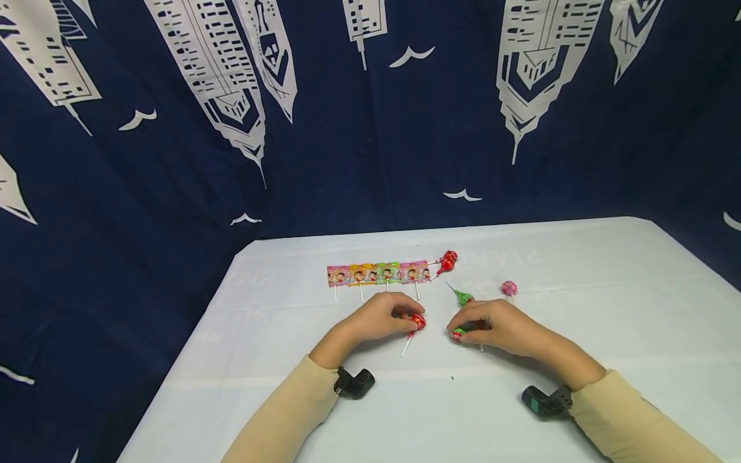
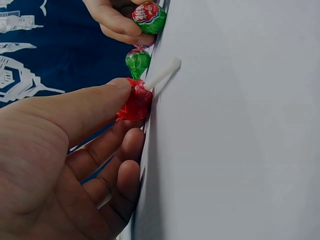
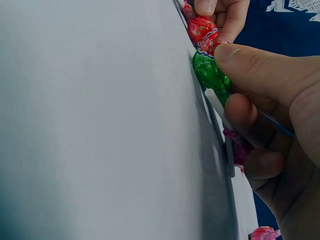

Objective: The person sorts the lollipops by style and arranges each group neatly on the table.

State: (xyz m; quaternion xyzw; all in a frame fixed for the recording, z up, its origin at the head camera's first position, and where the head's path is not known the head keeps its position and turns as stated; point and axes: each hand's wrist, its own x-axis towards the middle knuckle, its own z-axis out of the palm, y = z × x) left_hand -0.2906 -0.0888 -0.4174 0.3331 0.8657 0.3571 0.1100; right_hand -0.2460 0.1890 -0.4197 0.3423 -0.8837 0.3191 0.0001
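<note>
Head view, red-wrapped lollipop [image 1: 419, 321], white stick [image 1: 407, 346], green-and-red lollipop [image 1: 457, 335]

— What lies behind the left hand [image 1: 379, 318]?
— On the table [image 1: 417, 411], a row of lollipops [image 1: 387, 272], a lollipop pair [image 1: 447, 263] at its right end
— And behind the right hand [image 1: 503, 326]?
— One lollipop [image 1: 465, 298], and another lollipop [image 1: 509, 287] farther right
</note>
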